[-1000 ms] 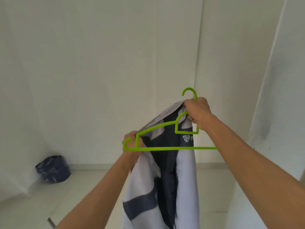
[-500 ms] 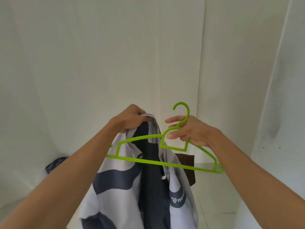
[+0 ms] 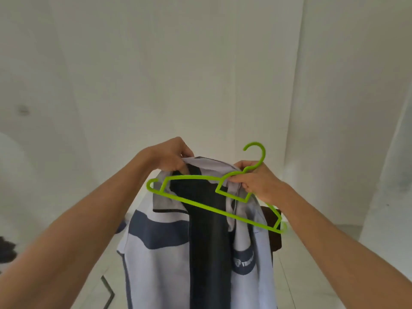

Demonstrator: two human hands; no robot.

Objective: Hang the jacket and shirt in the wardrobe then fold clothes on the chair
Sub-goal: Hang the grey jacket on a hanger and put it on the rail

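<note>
While held up in front of the white walls (image 3: 200,63), the jacket (image 3: 160,259) hangs open between both hands at chest level. It is pale grey with dark navy bands across the chest and a dark inner lining showing down the centre; a navy patch with white lettering sits on its right front panel. A lime-green plastic hanger (image 3: 207,205) lies across the front of the collar area, tilted so that its left end is higher than its right end, with the hook pointing upward beside the right hand. The hanger is not seated inside the jacket shoulders; its bar crosses in front of the fabric.

The left hand (image 3: 171,159) has its grip clenched on the collar fabric at the top left. The right hand (image 3: 256,182) has its grip closed on the hanger neck just below the hook, with collar fabric pinched under the fingers as well.

Behind the jacket, a dark brown object (image 3: 273,230) is partly visible at the right. A dark item (image 3: 6,250) lies on the pale floor (image 3: 307,264) at the far left edge; what it is cannot be told
</note>
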